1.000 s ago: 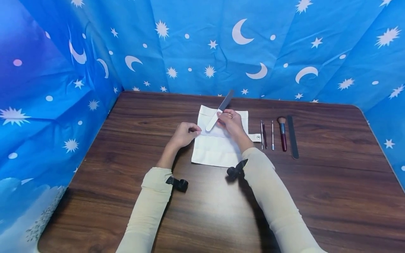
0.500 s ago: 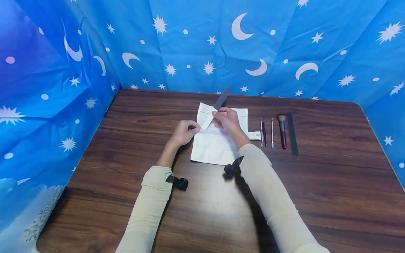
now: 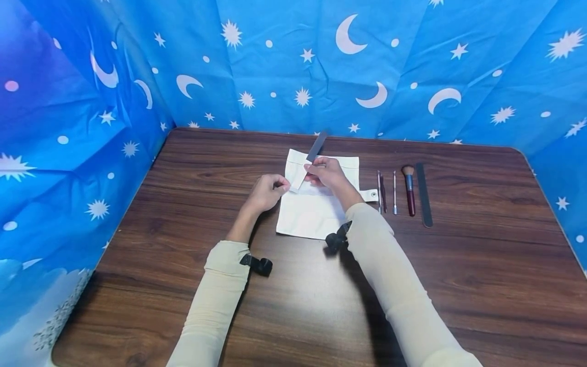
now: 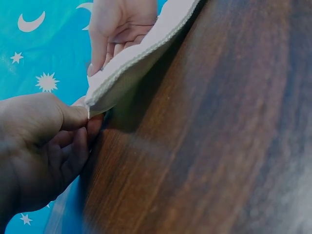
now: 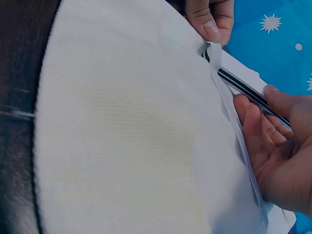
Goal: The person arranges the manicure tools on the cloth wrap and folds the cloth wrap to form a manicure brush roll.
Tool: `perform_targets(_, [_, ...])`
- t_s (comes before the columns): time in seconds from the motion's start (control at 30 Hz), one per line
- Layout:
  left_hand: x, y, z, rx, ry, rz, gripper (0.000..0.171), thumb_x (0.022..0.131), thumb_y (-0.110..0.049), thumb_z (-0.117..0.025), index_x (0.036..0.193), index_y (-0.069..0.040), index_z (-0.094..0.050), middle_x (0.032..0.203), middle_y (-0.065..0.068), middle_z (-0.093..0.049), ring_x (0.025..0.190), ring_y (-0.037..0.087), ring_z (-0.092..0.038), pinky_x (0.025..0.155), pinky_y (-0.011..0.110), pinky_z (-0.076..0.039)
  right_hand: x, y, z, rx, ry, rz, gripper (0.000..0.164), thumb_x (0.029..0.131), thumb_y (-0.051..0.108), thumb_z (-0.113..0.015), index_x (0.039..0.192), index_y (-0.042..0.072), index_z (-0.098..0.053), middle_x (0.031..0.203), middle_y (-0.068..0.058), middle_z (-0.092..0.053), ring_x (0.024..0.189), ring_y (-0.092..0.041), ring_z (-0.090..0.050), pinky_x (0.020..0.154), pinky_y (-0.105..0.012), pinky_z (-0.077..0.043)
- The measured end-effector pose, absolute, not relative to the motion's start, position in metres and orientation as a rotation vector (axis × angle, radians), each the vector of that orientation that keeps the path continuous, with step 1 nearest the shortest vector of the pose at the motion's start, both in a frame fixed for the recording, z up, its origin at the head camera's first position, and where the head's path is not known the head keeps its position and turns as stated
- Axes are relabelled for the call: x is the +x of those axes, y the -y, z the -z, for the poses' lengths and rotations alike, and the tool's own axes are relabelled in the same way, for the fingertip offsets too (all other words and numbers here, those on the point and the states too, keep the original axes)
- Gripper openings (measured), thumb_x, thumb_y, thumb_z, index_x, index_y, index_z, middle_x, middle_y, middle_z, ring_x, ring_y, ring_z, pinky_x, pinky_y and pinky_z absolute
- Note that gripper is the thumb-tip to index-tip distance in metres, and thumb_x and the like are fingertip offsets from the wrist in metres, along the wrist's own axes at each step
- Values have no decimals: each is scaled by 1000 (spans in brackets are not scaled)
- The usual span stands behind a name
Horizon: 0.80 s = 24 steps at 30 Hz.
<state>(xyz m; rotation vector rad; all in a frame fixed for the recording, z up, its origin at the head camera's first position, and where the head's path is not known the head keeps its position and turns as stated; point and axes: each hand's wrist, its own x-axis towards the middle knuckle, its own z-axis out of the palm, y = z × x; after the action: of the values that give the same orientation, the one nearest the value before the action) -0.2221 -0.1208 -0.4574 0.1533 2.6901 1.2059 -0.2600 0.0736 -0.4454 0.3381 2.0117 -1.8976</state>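
A white cloth roll pouch (image 3: 304, 216) lies unfolded on the table, its snap strap (image 3: 369, 195) pointing right. My left hand (image 3: 267, 193) pinches the pouch's left edge at the pocket opening; in the left wrist view that edge (image 4: 141, 58) is lifted off the wood. My right hand (image 3: 331, 176) holds a flat nail file (image 3: 316, 147) between thumb and fingers, slanted, with its dark end pointing up and away. In the right wrist view, the lower end of the nail file (image 5: 253, 95) is tucked behind the pocket's edge (image 5: 225, 92), so its tip is hidden.
Right of the pouch lie two slim metal tools (image 3: 395, 193), a thin dark brown tool (image 3: 384, 196), a makeup brush (image 3: 409, 191) and a second, dark grey nail file (image 3: 424, 196). A blue star-and-moon cloth (image 3: 293, 61) hangs behind the wooden table (image 3: 481, 244).
My right hand has brought the nail file left and slightly down, its lower end now at the pocket's edge by my left hand. The left hand keeps its pinch.
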Motion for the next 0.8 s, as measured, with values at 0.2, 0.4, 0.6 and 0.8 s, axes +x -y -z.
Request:
perform_targets(0.2, [-221, 119, 459, 164, -2710, -1222, 15, 101, -20, -63, 102, -10, -74, 92, 7, -70, 74, 17, -53, 69, 29, -40, -260, -75, 446, 175, -2066, 1754, 21, 99, 13, -64, 111, 1, -51, 62, 10, -66, 54, 1, -64, 55, -12, -49])
perform_targets(0.4, [-221, 117, 457, 173, -2737, -1228, 14, 100, -19, -64, 101, -10, -74, 84, 5, -67, 69, 15, -51, 66, 29, -38, -263, -76, 446, 74, -2098, 1604, 29, 99, 17, -66, 118, 3, -51, 73, 8, -67, 64, -1, -66, 65, -16, -53])
perform_targets(0.6, [-224, 116, 454, 162, -2735, -1247, 14, 101, -18, -63, 100, -9, -74, 86, 6, -68, 70, 16, -50, 68, 28, -39, -269, -73, 446, 100, -1965, 1805, 43, 98, 9, -63, 136, 0, -44, 117, -7, -66, 85, -3, -66, 84, -20, -57])
perform_targets(0.8, [-226, 115, 453, 148, -2715, -1251, 15, 101, -18, -63, 101, -8, -74, 100, 8, -73, 80, 19, -54, 77, 30, -41, -277, -75, 448, 197, -1762, 2095, 51, 103, 14, -56, 151, 7, -38, 140, -14, -59, 86, -5, -67, 76, -18, -57])
